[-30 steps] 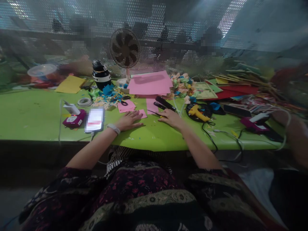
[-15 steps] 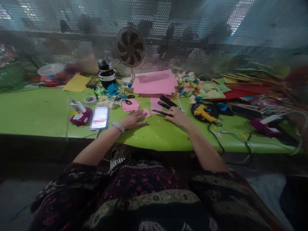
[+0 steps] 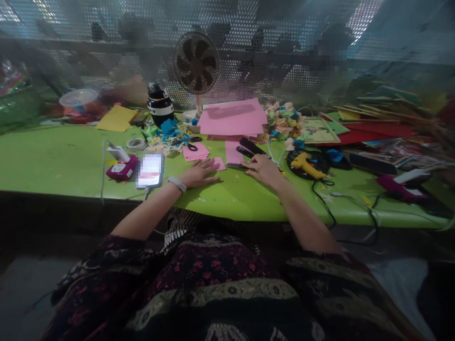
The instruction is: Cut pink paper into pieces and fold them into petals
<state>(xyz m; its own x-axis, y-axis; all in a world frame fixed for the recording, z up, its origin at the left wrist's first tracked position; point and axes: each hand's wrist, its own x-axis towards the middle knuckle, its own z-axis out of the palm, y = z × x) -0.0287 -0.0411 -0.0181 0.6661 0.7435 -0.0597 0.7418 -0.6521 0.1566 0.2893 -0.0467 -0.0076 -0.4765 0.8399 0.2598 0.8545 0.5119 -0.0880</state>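
My left hand (image 3: 197, 174) lies flat on the green table (image 3: 231, 203), its fingers spread. Its fingertips touch a small pink paper piece (image 3: 220, 164). A black stapler (image 3: 254, 148) is at my right hand (image 3: 265, 169), whose fingers are bent over its rear end. The stapler's long arms stand apart like open jaws, over and beside a pink paper strip (image 3: 233, 151). My palm hides where the arms join. Beyond my left hand, black-handled scissors (image 3: 192, 146) rest on several cut pink papers (image 3: 196, 153).
A pink sheet stack (image 3: 232, 118) lies ahead, before a fan (image 3: 196, 64). To the left are a phone (image 3: 150, 170), a purple power socket (image 3: 122, 168) and paper scraps (image 3: 170, 135). A yellow glue gun (image 3: 306, 166) with its cord lies right of my right hand.
The stapler's lower arm has shifted slightly toward my right hand and lies flatter on the strip. My left hand remains spread in place. The whole view has shifted a little.
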